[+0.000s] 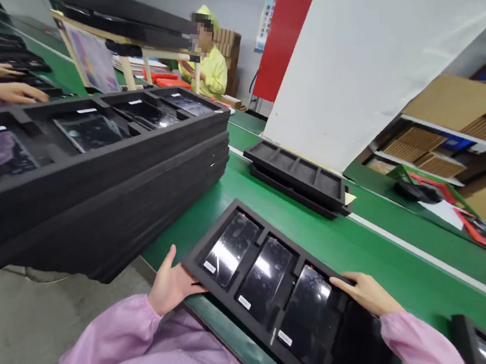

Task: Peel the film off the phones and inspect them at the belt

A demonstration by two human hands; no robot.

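Observation:
A black foam tray [228, 298] lies slanted in front of me above the green bench, its near edge jutting past the bench edge. Glossy black phone screens [267, 276] fill its slots, each with a small white label at the near end. My left hand [172, 285] holds the tray's left end, thumb pointing up and fingertips hidden beneath the rim. Over the far rim, toward the right, my right hand [366, 291] grips the tray, its thumb lying along the edge and the other fingers partly hidden.
A tall stack of black foam trays [174, 162] with screens stands at left. Shallow black trays [297, 174] lie by the white pillar. Another tray [466, 345] is cut off at right. A co-worker's hand [17, 92] reaches in at far left; a person in yellow [214, 72] is behind.

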